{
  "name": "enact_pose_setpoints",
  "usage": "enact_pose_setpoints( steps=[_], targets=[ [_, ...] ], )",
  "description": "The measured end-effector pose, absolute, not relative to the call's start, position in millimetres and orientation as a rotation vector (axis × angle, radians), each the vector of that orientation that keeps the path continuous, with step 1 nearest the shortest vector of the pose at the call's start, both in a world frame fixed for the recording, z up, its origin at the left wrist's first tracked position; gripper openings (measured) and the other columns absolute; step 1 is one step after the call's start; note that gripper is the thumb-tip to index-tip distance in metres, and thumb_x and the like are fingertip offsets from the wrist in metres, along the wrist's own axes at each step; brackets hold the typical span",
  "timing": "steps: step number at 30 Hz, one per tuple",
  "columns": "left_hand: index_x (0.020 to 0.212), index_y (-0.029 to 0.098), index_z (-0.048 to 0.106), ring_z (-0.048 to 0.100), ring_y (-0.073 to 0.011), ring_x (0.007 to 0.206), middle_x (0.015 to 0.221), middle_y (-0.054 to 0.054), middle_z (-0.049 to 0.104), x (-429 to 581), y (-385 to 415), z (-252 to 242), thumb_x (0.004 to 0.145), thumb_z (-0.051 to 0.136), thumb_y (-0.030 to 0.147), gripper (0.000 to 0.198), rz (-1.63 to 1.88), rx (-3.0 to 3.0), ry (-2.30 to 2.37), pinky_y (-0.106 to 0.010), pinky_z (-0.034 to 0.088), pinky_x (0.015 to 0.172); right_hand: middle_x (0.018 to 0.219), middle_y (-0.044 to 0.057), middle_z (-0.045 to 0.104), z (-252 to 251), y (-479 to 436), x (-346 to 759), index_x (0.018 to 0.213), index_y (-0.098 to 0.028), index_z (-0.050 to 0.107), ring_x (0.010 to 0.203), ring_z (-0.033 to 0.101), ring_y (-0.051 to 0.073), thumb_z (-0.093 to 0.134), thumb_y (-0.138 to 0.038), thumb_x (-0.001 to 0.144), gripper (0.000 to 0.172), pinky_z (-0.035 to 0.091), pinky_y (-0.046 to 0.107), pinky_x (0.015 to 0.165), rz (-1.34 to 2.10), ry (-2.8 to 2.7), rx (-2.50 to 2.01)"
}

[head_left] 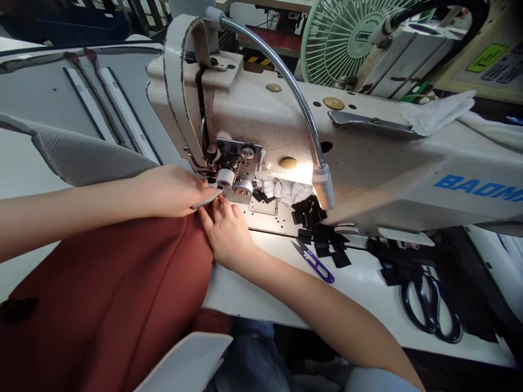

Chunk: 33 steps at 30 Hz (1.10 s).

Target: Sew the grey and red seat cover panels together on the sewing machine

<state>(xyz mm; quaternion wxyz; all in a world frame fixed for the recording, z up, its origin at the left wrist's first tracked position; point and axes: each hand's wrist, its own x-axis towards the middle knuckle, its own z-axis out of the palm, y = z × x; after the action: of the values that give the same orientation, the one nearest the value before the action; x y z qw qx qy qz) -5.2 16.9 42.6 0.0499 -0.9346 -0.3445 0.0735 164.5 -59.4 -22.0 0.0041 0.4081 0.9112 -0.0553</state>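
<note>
A sewing machine stands before me, its lamp lighting the needle area. My left hand is closed on the edge of a dark red fabric piece with a grey underside, just left of the presser foot. Close by, my right hand presses its fingertips on the same edge beside the needle; its fingers are bent and near together. The needle itself is hidden behind the machine's head parts. The red fabric hangs over the table edge toward my lap, and a grey part of it stretches out behind my left arm.
Right of the needle plate lie black fabric bits, purple thread snips and large dark-handled scissors. A bent metal lamp neck arches over the machine. A green fan stands behind, and a white cloth rests on top.
</note>
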Motion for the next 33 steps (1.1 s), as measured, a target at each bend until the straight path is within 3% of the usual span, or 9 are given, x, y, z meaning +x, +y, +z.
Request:
enact_pose_setpoints(
  steps=[3, 9, 16, 20, 25, 29, 33],
  targets=[
    [0.103, 0.019, 0.065, 0.055, -0.0179, 0.062, 0.072, -0.002, 0.063, 3, 10, 49, 0.092, 0.055, 0.019, 0.015, 0.544, -2.756, -0.900, -0.028, 0.032, 0.056, 0.155, 0.033, 0.034, -18, -63, 164, 0.154, -0.002, 0.031, 0.145, 0.030, 0.041, 0.060, -0.027, 0.089, 0.076, 0.034, 0.047, 0.108, -0.192, 2.842, 1.286],
    [0.110, 0.018, 0.066, 0.061, -0.0203, 0.069, 0.090, -0.006, 0.069, 13, 3, 52, 0.095, 0.053, 0.016, 0.020, 0.657, -2.722, -0.995, -0.030, 0.032, 0.057, 0.159, 0.028, 0.031, -9, -76, 159, 0.154, -0.009, 0.035, 0.144, 0.032, 0.041, 0.056, -0.029, 0.092, 0.069, 0.035, 0.051, 0.107, -0.283, 2.813, 1.303],
    [0.107, 0.013, 0.066, 0.065, -0.0226, 0.073, 0.094, -0.011, 0.068, 28, -8, 40, 0.096, 0.045, 0.014, 0.024, 0.626, -2.712, -1.255, -0.030, 0.037, 0.058, 0.150, 0.027, 0.045, -17, -66, 156, 0.140, -0.004, 0.052, 0.143, 0.034, 0.042, 0.045, -0.022, 0.097, 0.047, 0.039, 0.050, 0.104, -0.282, 2.858, 1.374],
    [0.099, 0.015, 0.066, 0.064, -0.0215, 0.074, 0.093, -0.011, 0.070, 25, -6, 44, 0.094, 0.054, 0.024, 0.016, 0.554, -2.779, -1.381, -0.030, 0.041, 0.064, 0.153, 0.030, 0.039, -19, -75, 158, 0.144, -0.001, 0.047, 0.143, 0.034, 0.042, 0.049, -0.022, 0.096, 0.052, 0.038, 0.050, 0.105, -0.275, 2.881, 1.359],
    [0.096, 0.018, 0.069, 0.065, -0.0244, 0.083, 0.098, -0.011, 0.072, 23, -6, 45, 0.093, 0.054, 0.024, 0.017, 0.540, -2.782, -1.447, -0.032, 0.042, 0.066, 0.152, 0.024, 0.044, -18, -93, 157, 0.154, -0.020, 0.039, 0.139, 0.040, 0.038, 0.045, -0.026, 0.101, 0.054, 0.040, 0.050, 0.099, -0.255, 2.957, 1.297],
    [0.095, 0.016, 0.069, 0.064, -0.0227, 0.080, 0.097, -0.011, 0.069, 29, -12, 40, 0.098, 0.046, 0.024, 0.025, 0.578, -2.739, -1.462, -0.032, 0.039, 0.064, 0.140, 0.021, 0.057, -22, -86, 155, 0.147, -0.022, 0.049, 0.134, 0.045, 0.036, 0.043, -0.025, 0.102, 0.045, 0.042, 0.049, 0.097, -0.232, 2.977, 1.307],
    [0.101, 0.013, 0.068, 0.064, -0.0236, 0.078, 0.098, -0.012, 0.066, 32, -13, 35, 0.101, 0.040, 0.024, 0.030, 0.539, -2.715, -1.440, -0.033, 0.037, 0.063, 0.137, 0.020, 0.058, -30, -75, 156, 0.140, -0.023, 0.056, 0.133, 0.044, 0.036, 0.046, -0.025, 0.101, 0.040, 0.042, 0.050, 0.097, -0.194, 3.021, 1.341]
  ],
)
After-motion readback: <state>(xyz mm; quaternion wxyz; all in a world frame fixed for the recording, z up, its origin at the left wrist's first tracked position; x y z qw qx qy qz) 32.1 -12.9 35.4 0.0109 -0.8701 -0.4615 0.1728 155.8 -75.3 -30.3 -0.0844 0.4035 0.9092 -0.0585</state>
